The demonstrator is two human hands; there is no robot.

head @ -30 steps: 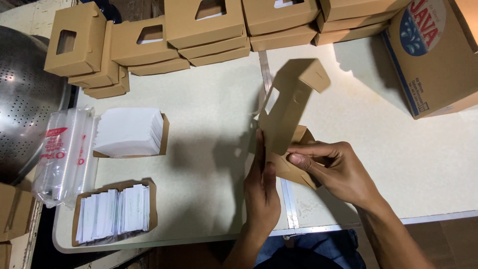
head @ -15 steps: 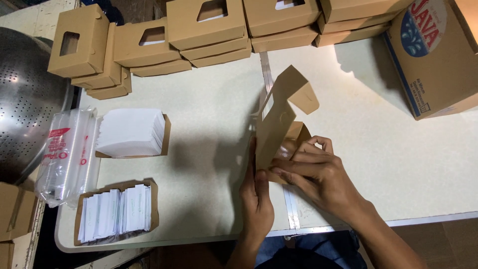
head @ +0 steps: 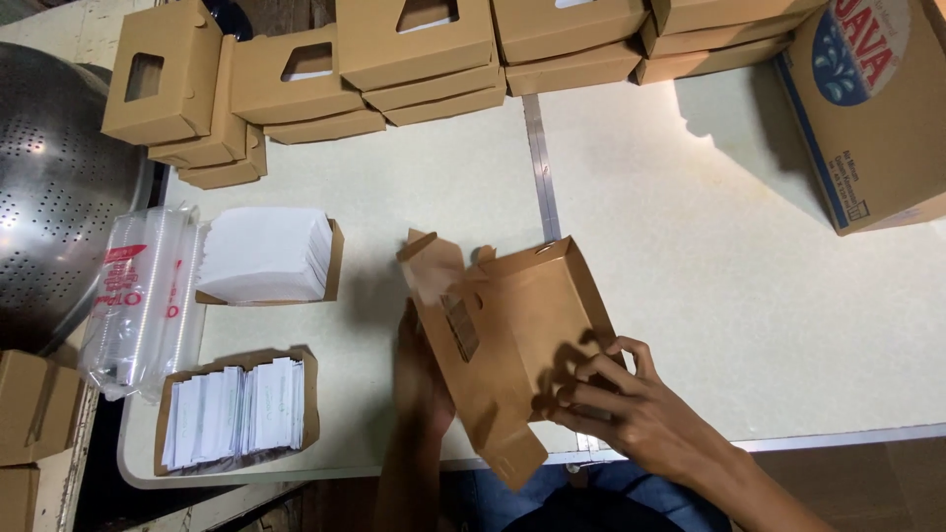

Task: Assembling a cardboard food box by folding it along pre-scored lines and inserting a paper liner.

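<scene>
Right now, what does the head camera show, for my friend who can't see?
Two hands fold a brown cardboard box over a pale table: the right hand grips its edge, the left hand steadies it. Finished boxes line the far side.

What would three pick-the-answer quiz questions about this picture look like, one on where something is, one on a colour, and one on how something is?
1. Where is the stack of white paper?
A. In an open tray left of the hands
B. Inside the big printed carton
C. On the finished boxes

2. What colour is the box being folded?
A. White
B. Brown
C. Blue

3. How is that box now?
A. Closed flat
B. Torn in two
C. Open, flaps loose

Answers:
1 A, the paper sits in a low brown tray on the table.
2 B, it is plain brown card.
3 C, the left hand and right hand hold it with the inside showing.
</scene>
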